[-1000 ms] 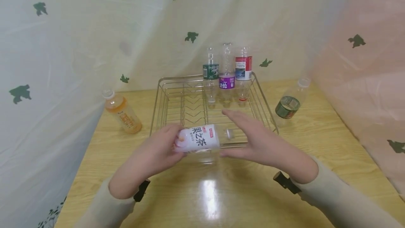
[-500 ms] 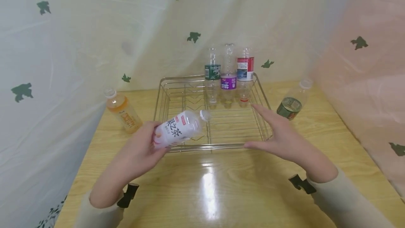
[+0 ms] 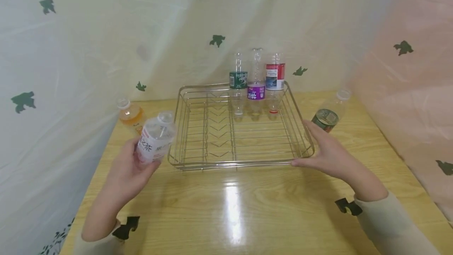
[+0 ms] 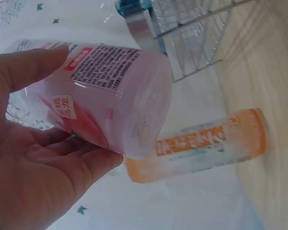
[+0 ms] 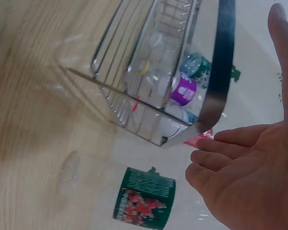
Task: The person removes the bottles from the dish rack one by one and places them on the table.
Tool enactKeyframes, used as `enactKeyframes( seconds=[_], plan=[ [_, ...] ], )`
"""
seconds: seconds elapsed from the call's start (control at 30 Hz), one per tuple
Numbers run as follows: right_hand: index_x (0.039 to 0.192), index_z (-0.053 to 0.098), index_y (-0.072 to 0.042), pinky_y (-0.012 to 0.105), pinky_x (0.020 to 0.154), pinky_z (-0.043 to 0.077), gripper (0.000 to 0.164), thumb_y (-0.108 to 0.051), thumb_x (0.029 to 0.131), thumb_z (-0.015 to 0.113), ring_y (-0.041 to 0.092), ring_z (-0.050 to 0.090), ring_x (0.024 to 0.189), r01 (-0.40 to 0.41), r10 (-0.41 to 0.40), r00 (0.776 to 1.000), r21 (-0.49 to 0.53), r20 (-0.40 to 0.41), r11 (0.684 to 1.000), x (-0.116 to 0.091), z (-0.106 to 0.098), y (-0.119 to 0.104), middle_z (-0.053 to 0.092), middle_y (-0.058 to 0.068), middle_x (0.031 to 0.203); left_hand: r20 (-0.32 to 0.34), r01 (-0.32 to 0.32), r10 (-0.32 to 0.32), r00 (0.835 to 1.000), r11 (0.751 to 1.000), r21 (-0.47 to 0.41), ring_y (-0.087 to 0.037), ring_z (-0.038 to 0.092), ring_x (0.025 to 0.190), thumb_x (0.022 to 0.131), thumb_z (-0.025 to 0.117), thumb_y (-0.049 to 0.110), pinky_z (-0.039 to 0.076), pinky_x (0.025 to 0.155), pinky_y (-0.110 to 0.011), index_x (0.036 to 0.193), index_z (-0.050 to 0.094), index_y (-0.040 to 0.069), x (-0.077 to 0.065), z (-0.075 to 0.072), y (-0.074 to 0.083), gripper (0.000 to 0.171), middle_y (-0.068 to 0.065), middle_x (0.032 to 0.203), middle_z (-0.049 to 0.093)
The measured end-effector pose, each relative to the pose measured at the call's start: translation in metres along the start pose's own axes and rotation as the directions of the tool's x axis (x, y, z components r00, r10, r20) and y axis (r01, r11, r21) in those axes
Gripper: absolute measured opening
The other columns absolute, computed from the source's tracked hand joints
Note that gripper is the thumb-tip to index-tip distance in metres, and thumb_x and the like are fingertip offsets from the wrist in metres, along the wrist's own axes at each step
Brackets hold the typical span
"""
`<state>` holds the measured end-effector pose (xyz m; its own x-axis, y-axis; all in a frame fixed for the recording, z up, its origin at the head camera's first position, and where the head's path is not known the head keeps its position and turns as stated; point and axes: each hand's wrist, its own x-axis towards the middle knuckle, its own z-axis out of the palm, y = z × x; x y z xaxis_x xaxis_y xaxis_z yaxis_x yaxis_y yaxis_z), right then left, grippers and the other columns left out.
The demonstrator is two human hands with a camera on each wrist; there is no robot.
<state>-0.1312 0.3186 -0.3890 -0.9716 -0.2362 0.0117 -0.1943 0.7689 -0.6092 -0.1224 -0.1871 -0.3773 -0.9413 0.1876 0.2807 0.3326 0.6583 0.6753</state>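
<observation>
My left hand [image 3: 124,174] grips a plastic bottle [image 3: 155,139] with a white and pink label, tilted with its white cap up, in front of the orange-labelled bottle. In the left wrist view, thumb and fingers wrap round the bottle's side, its base turned to the camera. A wire dish rack [image 3: 233,164] stands mid-table. At its front right corner is my right hand [image 3: 329,156], fingers and thumb spread, holding nothing; whether it touches the rim I cannot tell. Upside down at the rack's back right stand a green-labelled bottle [image 3: 238,80], a purple-labelled bottle [image 3: 256,91] and a red-and-white-labelled bottle [image 3: 275,77].
An orange-labelled bottle [image 3: 131,116] stands upright left of the rack. Another clear bottle [image 3: 326,118] with a dark green label stands to the right, behind my right hand. A patterned curtain [image 3: 159,42] hangs behind the wooden table [image 3: 198,207].
My left hand has carried the white and pink bottle left from the rack's front, tipping its cap upward. My right hand has moved right, away from the bottle, to the rack's right corner.
</observation>
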Motion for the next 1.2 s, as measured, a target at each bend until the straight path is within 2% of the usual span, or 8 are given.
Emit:
enactKeyframes(
  seconds=[0.1,0.2,0.37,0.53,0.7,0.83,1.0,1.2],
  plan=[
    [0.163,0.003,-0.003,0.071,0.112,0.021,0.132,-0.054,0.075,0.088,0.053,0.018,0.145,-0.020,0.020,1.000,0.006,0.016,1.000,0.001,0.000,0.005,0.010,0.026,0.165,-0.049,0.085,-0.085,0.995,0.996,-0.001,-0.044,0.057,0.110,0.085,0.080,0.001,0.051,0.089,-0.061,0.141,0.037,-0.012,-0.003,0.000,-0.008,0.071,-0.030,0.127,0.054],
    [0.163,-0.001,-0.006,0.072,0.112,0.021,0.131,-0.052,0.077,0.087,0.054,0.016,0.145,-0.037,0.036,0.999,0.023,0.030,0.999,0.004,0.002,0.013,0.006,0.026,0.166,-0.087,0.180,-0.180,0.980,0.984,-0.012,-0.046,0.056,0.110,0.086,0.082,0.009,0.050,0.090,-0.061,0.142,0.036,-0.011,-0.004,0.002,-0.015,0.075,-0.031,0.126,0.054],
    [0.164,-0.003,-0.010,0.072,0.112,0.020,0.129,-0.047,0.079,0.087,0.051,0.012,0.147,-0.025,0.024,0.999,0.034,0.029,0.999,0.009,0.006,0.022,0.003,0.022,0.167,-0.105,0.339,-0.347,0.932,0.937,-0.085,-0.048,0.053,0.118,0.087,0.084,0.024,0.049,0.096,-0.062,0.147,0.031,-0.009,-0.003,0.007,-0.033,0.087,-0.033,0.134,0.050],
    [0.164,-0.001,-0.008,0.073,0.111,0.020,0.127,-0.045,0.079,0.088,0.052,0.013,0.146,-0.014,0.014,1.000,0.024,0.027,1.000,0.009,0.008,0.024,0.004,0.024,0.166,-0.104,0.428,-0.445,0.889,0.891,-0.149,-0.048,0.052,0.123,0.086,0.085,0.028,0.049,0.100,-0.059,0.147,0.030,-0.007,-0.001,0.013,-0.048,0.089,-0.032,0.139,0.048],
    [0.163,-0.003,-0.009,0.073,0.110,0.021,0.127,-0.050,0.081,0.084,0.055,0.015,0.145,-0.016,0.016,0.999,0.010,0.048,1.000,0.013,0.010,0.021,0.004,0.026,0.166,-0.145,0.450,-0.478,0.867,0.873,-0.185,-0.047,0.051,0.125,0.086,0.085,0.025,0.048,0.101,-0.057,0.147,0.030,-0.006,-0.002,0.017,-0.061,0.088,-0.031,0.140,0.048],
    [0.163,-0.002,-0.009,0.073,0.110,0.022,0.127,-0.051,0.081,0.085,0.055,0.017,0.144,-0.034,0.034,0.998,-0.006,0.045,0.999,0.012,0.010,0.021,0.005,0.026,0.165,-0.151,0.457,-0.487,0.860,0.868,-0.196,-0.046,0.053,0.123,0.085,0.085,0.026,0.050,0.099,-0.056,0.146,0.029,-0.006,0.002,0.022,-0.071,0.088,-0.031,0.139,0.048],
    [0.163,-0.001,-0.007,0.073,0.110,0.023,0.127,-0.052,0.081,0.084,0.055,0.018,0.144,-0.036,0.037,0.998,-0.011,0.048,0.999,0.012,0.010,0.021,0.007,0.027,0.165,-0.152,0.461,-0.490,0.859,0.867,-0.188,-0.046,0.054,0.121,0.085,0.086,0.025,0.051,0.098,-0.056,0.145,0.030,-0.006,0.004,0.025,-0.080,0.088,-0.031,0.137,0.049],
    [0.163,0.001,-0.005,0.072,0.111,0.023,0.127,-0.053,0.080,0.084,0.055,0.018,0.144,-0.037,0.037,0.998,-0.004,0.050,0.999,0.012,0.010,0.019,0.007,0.027,0.165,-0.154,0.449,-0.476,0.866,0.876,-0.178,-0.044,0.055,0.119,0.085,0.086,0.027,0.052,0.097,-0.055,0.144,0.030,-0.006,0.004,0.028,-0.088,0.087,-0.031,0.136,0.050]
  ],
)
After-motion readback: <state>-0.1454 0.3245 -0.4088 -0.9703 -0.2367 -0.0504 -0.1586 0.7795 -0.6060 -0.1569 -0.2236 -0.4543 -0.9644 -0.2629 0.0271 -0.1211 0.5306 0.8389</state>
